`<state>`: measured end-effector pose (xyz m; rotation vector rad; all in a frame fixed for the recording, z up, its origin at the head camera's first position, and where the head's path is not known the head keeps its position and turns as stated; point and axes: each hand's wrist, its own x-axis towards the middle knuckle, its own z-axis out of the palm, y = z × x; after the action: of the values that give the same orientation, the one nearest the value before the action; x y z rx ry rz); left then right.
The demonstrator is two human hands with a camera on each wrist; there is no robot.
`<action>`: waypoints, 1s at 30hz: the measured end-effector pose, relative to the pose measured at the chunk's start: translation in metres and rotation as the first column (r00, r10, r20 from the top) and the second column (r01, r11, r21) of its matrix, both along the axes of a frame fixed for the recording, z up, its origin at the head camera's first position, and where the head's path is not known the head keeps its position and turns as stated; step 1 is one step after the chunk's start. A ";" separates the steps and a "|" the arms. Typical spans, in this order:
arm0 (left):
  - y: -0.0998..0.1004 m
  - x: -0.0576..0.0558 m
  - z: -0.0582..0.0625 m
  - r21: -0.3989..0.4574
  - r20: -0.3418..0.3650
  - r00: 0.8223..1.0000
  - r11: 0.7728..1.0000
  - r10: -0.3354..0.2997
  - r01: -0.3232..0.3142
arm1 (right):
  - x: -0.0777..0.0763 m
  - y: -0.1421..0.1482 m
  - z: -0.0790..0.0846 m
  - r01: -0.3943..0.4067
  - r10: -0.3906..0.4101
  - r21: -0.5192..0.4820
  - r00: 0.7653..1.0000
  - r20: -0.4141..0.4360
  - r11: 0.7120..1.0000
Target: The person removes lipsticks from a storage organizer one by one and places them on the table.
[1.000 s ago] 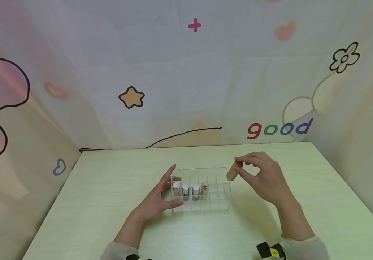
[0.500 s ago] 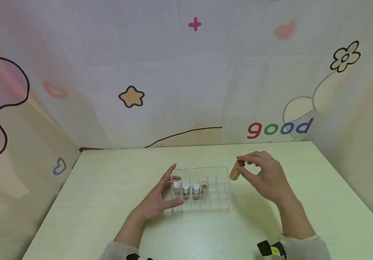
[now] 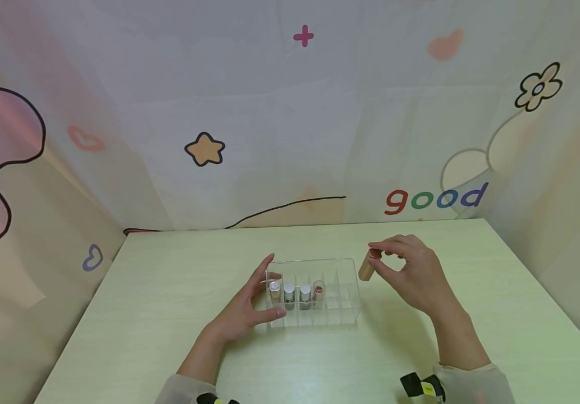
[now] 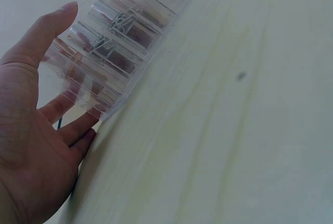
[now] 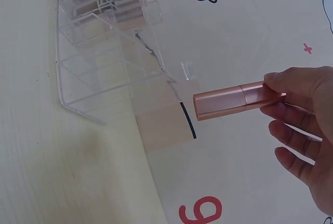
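A clear plastic lipstick organizer (image 3: 341, 303) with divided slots stands mid-table. My left hand (image 3: 239, 314) grips its left end, thumb at the front and fingers around the side and back; the left wrist view shows the thumb (image 4: 49, 29) on its clear wall. Several lipstick tubes fill the left slots, among them a silver-capped tube (image 3: 305, 296) and a pinkish one (image 3: 318, 294). Off the organizer's right end, my right hand (image 3: 411, 275) pinches a shiny rose-gold lipstick (image 5: 223, 102) by one end between thumb and fingers. The tube tilts, its free end pointing down and left.
The pale wooden table (image 3: 168, 292) reaches to a printed cloth backdrop (image 3: 269, 112) behind and at both sides. Slots at the organizer's right end hold no tubes.
The right hand has shifted slightly right with the lipstick, leaving a gap between the tube and the organizer's right edge. The left hand and organizer have stayed put.
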<state>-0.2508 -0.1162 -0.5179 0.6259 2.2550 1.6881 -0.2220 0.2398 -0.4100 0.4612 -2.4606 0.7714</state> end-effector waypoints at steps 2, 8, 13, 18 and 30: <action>0.000 0.000 0.000 -0.001 0.001 1.000 1.000 0.001 -0.001 | 0.000 0.000 -0.001 -0.001 0.001 0.003 1.000 0.005 1.000; 0.000 0.000 0.001 -0.005 -0.002 1.000 1.000 0.004 -0.004 | -0.002 0.001 -0.003 -0.011 0.011 0.010 1.000 0.005 1.000; 0.000 0.001 0.001 -0.006 -0.001 1.000 1.000 0.010 -0.010 | -0.003 0.001 -0.004 -0.019 0.019 0.015 1.000 0.015 1.000; 0.000 0.001 0.002 -0.003 -0.011 1.000 1.000 0.006 -0.006 | -0.003 0.002 -0.005 -0.011 0.010 0.029 0.999 0.048 1.000; 0.000 0.000 0.000 -0.011 -0.006 1.000 1.000 0.007 -0.007 | -0.004 0.003 -0.007 -0.002 -0.002 0.052 0.996 0.089 0.999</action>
<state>-0.2512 -0.1161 -0.5180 0.6219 2.2713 1.6786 -0.2257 0.2426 -0.4166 0.4553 -2.5684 0.7439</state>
